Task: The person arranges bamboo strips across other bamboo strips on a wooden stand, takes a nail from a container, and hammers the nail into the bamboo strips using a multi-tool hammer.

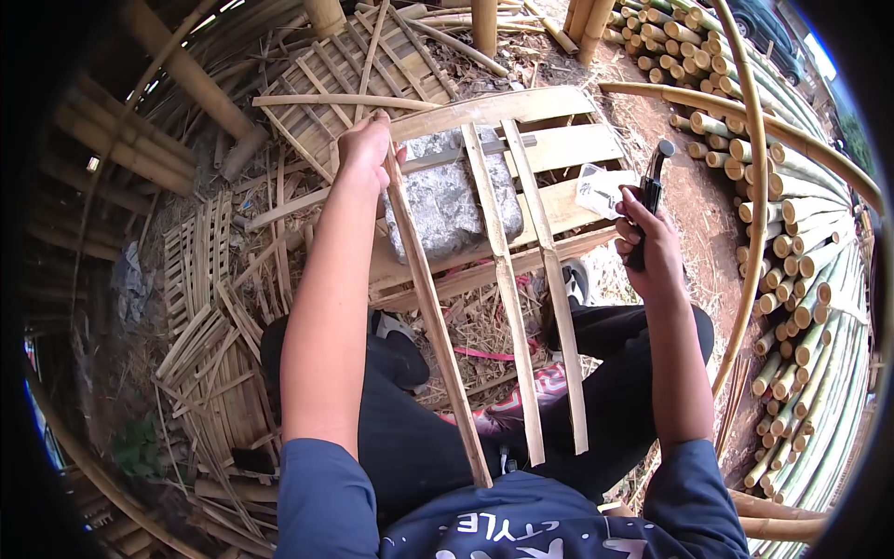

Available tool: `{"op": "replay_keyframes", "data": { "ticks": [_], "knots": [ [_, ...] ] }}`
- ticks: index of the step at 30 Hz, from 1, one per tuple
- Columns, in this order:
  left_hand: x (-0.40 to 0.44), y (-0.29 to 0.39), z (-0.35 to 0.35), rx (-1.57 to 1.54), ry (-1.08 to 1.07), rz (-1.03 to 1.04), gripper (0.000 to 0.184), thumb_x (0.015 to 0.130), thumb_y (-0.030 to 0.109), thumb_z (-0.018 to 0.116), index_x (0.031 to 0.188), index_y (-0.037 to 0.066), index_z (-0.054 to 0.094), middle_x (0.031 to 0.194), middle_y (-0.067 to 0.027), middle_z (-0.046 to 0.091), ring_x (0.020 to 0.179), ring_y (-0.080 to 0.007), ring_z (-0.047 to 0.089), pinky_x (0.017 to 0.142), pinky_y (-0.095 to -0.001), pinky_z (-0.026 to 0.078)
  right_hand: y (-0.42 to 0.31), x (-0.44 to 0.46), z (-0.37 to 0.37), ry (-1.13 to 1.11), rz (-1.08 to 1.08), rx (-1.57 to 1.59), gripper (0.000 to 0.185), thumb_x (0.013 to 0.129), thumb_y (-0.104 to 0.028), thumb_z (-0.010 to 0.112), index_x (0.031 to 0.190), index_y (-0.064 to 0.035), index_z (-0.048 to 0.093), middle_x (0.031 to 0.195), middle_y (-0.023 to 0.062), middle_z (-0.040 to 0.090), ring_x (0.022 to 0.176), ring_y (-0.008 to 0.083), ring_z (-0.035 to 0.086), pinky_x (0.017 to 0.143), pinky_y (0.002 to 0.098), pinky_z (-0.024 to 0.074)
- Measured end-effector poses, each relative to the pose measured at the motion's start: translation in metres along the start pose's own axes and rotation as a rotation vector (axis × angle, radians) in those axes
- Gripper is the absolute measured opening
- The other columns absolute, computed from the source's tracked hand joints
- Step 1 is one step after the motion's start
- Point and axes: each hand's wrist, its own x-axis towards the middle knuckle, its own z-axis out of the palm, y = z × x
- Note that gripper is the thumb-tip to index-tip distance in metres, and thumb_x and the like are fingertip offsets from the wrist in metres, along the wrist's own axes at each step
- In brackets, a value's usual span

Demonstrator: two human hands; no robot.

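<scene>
My left hand (366, 151) is closed on the upper end of a bamboo slat (433, 312), where it meets a crosswise strip (440, 160). Two more slats, a middle one (503, 270) and a right one (551, 279), run roughly alongside, from that strip down toward my lap. Under their upper ends lies a rough grey stone block (452, 200) on a wooden plank bench (568, 144). In my right hand (652, 244) is a hammer (655, 177), its round metal head raised to the right of the bench. A clear plastic container (601, 191) with small dark pieces sits beside that hand.
Cut bamboo poles (801, 270) are stacked along the right. A slatted bamboo panel (363, 65) lies beyond the bench. Loose strips (209, 363) and another lattice piece (200, 247) cover the ground at left. A curved bamboo pole (759, 149) stands close on my right.
</scene>
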Motion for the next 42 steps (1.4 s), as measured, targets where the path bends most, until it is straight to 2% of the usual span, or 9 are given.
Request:
{"op": "replay_keyframes", "data": {
  "ticks": [2,4,9,13,19,26,30,34,42],
  "knots": [
    [-0.024,-0.015,0.025,0.071,0.072,0.082,0.043,0.100,0.022,0.061,0.140,0.008,0.054,0.101,-0.0106,0.063,0.072,-0.0166,0.061,0.054,-0.0347,0.061,-0.002,-0.001,-0.002,0.005,-0.005,-0.005,0.025,0.094,-0.016,0.071,0.113,-0.0047,0.059,0.092,0.0045,0.062,0.061,0.0027,0.044,0.051,0.0203,0.0353],
    [-0.056,-0.017,0.044,0.280,0.166,0.208,0.046,0.098,0.010,0.057,0.143,0.003,0.049,0.123,-0.0200,0.064,0.090,-0.0239,0.071,0.051,-0.0377,0.062,-0.002,-0.001,-0.003,0.008,-0.010,-0.012,0.024,0.094,-0.016,0.071,0.112,-0.0047,0.059,0.092,0.0045,0.062,0.061,0.0027,0.044,0.051,0.0201,0.0356],
    [-0.036,-0.053,0.039,0.973,0.271,0.755,0.053,0.093,0.019,0.061,0.142,0.003,0.051,0.121,-0.0223,0.064,0.102,-0.0377,0.065,0.081,-0.0508,0.056,-0.001,0.000,-0.008,-0.013,-0.007,-0.004,0.023,0.094,-0.016,0.071,0.111,-0.0052,0.059,0.092,0.0045,0.063,0.061,0.0028,0.045,0.051,0.0203,0.0359],
    [-0.031,-0.063,0.038,1.065,0.288,0.812,0.057,0.092,0.029,0.062,0.142,0.005,0.051,0.121,-0.0165,0.065,0.122,-0.0350,0.052,0.101,-0.0583,0.037,-0.003,-0.002,-0.008,-0.025,0.003,-0.015,0.025,0.094,-0.016,0.071,0.112,-0.0048,0.059,0.091,0.0044,0.062,0.060,0.0028,0.044,0.051,0.0204,0.0360],
    [-0.029,-0.068,0.038,1.110,0.267,0.775,0.060,0.093,0.039,0.059,0.144,0.008,0.050,0.130,-0.0151,0.064,0.126,-0.0328,0.050,0.104,-0.0593,0.036,-0.002,-0.004,-0.004,-0.019,0.007,-0.035,0.025,0.094,-0.016,0.071,0.111,-0.0041,0.059,0.091,0.0045,0.061,0.060,0.0028,0.044,0.050,0.0206,0.0359],
    [-0.015,-0.070,0.022,0.847,0.125,1.175,0.057,0.096,0.031,0.060,0.145,0.006,0.046,0.129,-0.0169,0.060,0.127,-0.0330,0.049,0.106,-0.0536,0.034,0.004,0.002,0.000,-0.012,0.031,-0.073,0.024,0.094,-0.016,0.071,0.111,-0.0045,0.059,0.091,0.0045,0.062,0.060,0.0027,0.044,0.050,0.0198,0.0354],
    [-0.087,-0.038,-0.007,0.832,0.065,0.842,0.036,0.094,0.024,0.063,0.122,0.002,0.057,0.119,-0.0181,0.062,0.107,-0.0330,0.061,0.090,-0.0439,0.048,0.004,0.000,0.004,0.011,0.062,-0.072,0.023,0.094,-0.016,0.070,0.111,-0.0054,0.059,0.091,0.0033,0.062,0.060,0.0024,0.044,0.050,0.0192,0.0349],
    [-0.153,-0.057,-0.041,0.862,-0.251,0.389,0.031,0.097,0.029,0.064,0.106,0.000,0.061,0.079,-0.0139,0.068,0.069,-0.0272,0.067,0.068,-0.0396,0.053,0.003,-0.003,0.007,-0.060,0.083,-0.016,0.025,0.094,-0.016,0.070,0.114,-0.0057,0.059,0.088,0.0012,0.060,0.060,0.0018,0.043,0.050,0.0188,0.0343],
    [-0.135,-0.134,-0.035,0.246,-0.450,0.073,0.036,0.102,0.032,0.061,0.115,-0.001,0.053,0.078,-0.0063,0.068,0.071,-0.0091,0.062,0.064,-0.0284,0.050,0.013,-0.002,0.008,-0.039,0.079,-0.069,0.028,0.095,-0.016,0.069,0.118,-0.0048,0.058,0.087,0.0013,0.060,0.060,0.0020,0.044,0.050,0.0188,0.0348]
  ]
}}
